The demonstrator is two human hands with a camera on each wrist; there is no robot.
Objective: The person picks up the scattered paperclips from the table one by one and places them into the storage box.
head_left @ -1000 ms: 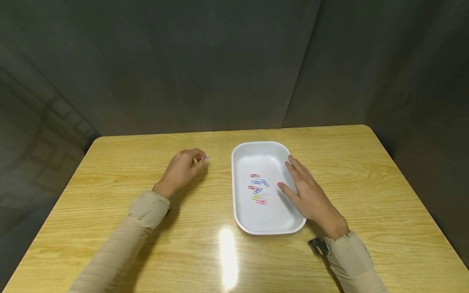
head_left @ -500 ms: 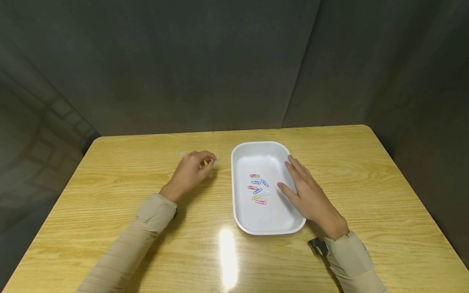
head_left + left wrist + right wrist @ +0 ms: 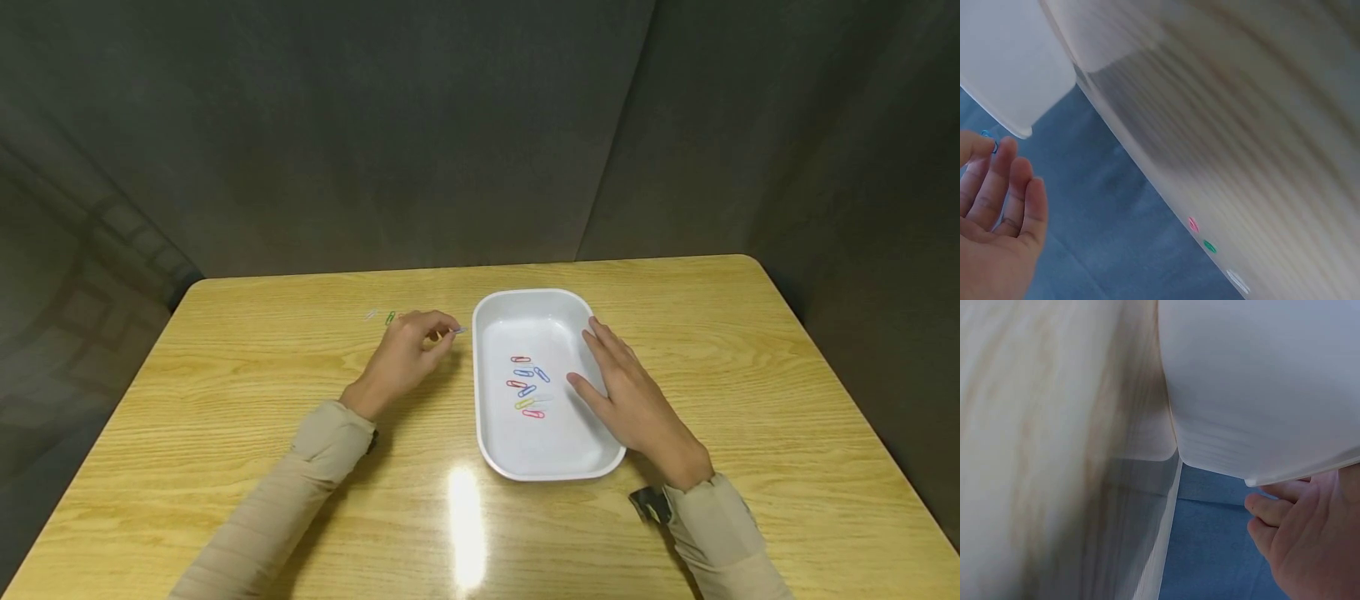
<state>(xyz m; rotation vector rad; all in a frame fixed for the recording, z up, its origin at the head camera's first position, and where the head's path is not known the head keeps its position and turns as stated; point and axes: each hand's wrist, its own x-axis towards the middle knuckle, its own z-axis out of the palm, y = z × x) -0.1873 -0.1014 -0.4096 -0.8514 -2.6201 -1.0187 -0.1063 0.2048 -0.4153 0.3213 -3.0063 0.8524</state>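
A blue paper clip (image 3: 461,331) is pinched between the thumb and index fingertip of my left hand (image 3: 405,354), just outside the left wall of a white tray (image 3: 551,446). In the left wrist view the same clip shows as a small blue loop at the fingertips. My right hand (image 3: 637,404) lies at the tray's right rim, its fingers extended and the thumb over the inside. Inside the tray lie several paper clips, among them a red clip (image 3: 521,359), a yellow clip (image 3: 525,403) and a pink clip (image 3: 533,413).
On the wooden table (image 3: 225,400), behind my left hand, lie a white paper clip (image 3: 371,315) and a green paper clip (image 3: 390,317). A pink paper clip (image 3: 1193,224) beside them shows in the left wrist view. A dark curtain (image 3: 412,142) hangs behind the table.
My left hand has moved right toward the tray with the blue paper clip, uncovering the white and green clips on the table. My right hand and the tray stay in place.
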